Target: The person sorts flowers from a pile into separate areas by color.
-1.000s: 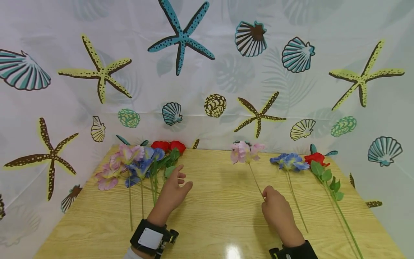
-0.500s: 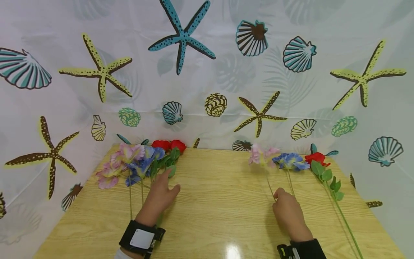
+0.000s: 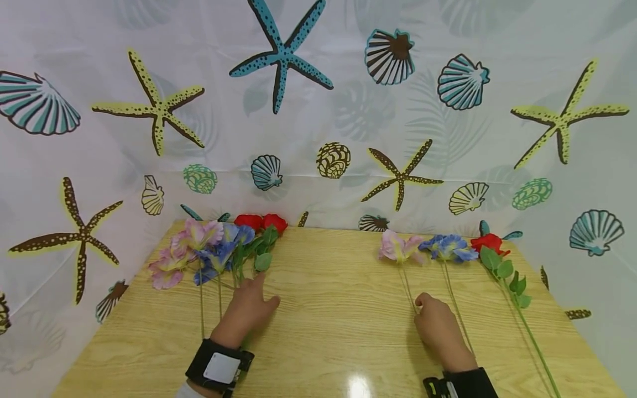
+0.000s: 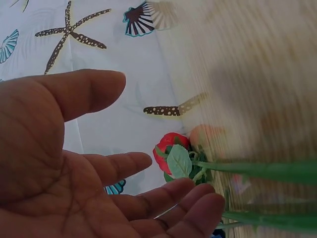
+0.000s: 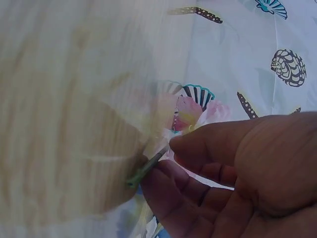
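My right hand (image 3: 440, 329) pinches the thin stem (image 5: 147, 171) of a pink artificial flower (image 3: 400, 247) between thumb and fingers. The pink bloom lies just left of a blue flower (image 3: 449, 247), at the back of the table. Right of that is a single red rose (image 3: 489, 243) with green leaves and a long stem. Over on the left, my left hand (image 3: 246, 309) is held above the rose stems, fingers extended and thumb spread. In the left wrist view its palm holds nothing, and a red rose (image 4: 172, 140) shows beyond the fingertips.
On the left side of the wooden table (image 3: 328, 331) lies a group of pink flowers (image 3: 166, 268), blue flowers (image 3: 219, 258) and red roses (image 3: 273, 222), stems toward me. A white curtain (image 3: 308, 121) printed with starfish and shells hangs behind the table.
My right hand has carried the pink flower to the right and down, beside the blue one. My left hand has shifted left and lower, over the rose stems.
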The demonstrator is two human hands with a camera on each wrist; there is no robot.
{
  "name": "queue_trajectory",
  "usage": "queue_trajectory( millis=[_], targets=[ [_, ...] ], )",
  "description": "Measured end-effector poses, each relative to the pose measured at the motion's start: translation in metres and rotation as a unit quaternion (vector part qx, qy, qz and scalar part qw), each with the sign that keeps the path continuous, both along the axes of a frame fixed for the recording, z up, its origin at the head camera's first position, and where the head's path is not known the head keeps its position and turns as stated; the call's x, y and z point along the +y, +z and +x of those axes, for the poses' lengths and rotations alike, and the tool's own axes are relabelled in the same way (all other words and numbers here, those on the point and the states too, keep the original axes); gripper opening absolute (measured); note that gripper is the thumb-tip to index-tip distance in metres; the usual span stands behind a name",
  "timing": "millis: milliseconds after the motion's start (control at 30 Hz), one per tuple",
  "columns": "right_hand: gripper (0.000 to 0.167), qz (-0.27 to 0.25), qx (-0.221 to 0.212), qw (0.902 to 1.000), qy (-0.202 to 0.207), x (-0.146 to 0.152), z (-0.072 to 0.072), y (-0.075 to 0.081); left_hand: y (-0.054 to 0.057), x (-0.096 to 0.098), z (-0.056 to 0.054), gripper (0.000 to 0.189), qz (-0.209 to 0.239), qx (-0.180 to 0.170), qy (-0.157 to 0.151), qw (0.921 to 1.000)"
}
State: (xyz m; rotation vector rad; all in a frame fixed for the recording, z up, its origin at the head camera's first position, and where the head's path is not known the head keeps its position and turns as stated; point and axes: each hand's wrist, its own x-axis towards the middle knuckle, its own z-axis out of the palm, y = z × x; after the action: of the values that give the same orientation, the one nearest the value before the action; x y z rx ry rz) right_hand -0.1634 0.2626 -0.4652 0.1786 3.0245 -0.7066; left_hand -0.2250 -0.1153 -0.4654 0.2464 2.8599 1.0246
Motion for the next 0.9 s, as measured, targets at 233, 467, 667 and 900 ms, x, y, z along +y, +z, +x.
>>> queue_trajectory(
  millis=[233,467,667,900],
  targets=[
    [0.043,-0.008,-0.020,0.9997,-0.011,-0.001,0.001,0.005,-0.004,0.002,-0.001,0.069,-0.031,-0.011,0.005,0.9995],
    [0.054,-0.005,-0.019,0.9998,0.000,0.001,0.001,0.014,-0.008,0.002,-0.007,0.067,-0.041,-0.005,0.002,0.9991],
    [0.056,0.020,-0.016,0.9996,0.008,0.002,0.002,0.014,-0.008,-0.001,-0.008,0.062,-0.067,0.003,-0.024,0.9975],
    [0.059,-0.002,-0.019,0.9998,0.007,0.000,0.002,0.015,-0.002,0.000,0.007,0.053,-0.084,-0.011,-0.070,0.9939]
  ],
)
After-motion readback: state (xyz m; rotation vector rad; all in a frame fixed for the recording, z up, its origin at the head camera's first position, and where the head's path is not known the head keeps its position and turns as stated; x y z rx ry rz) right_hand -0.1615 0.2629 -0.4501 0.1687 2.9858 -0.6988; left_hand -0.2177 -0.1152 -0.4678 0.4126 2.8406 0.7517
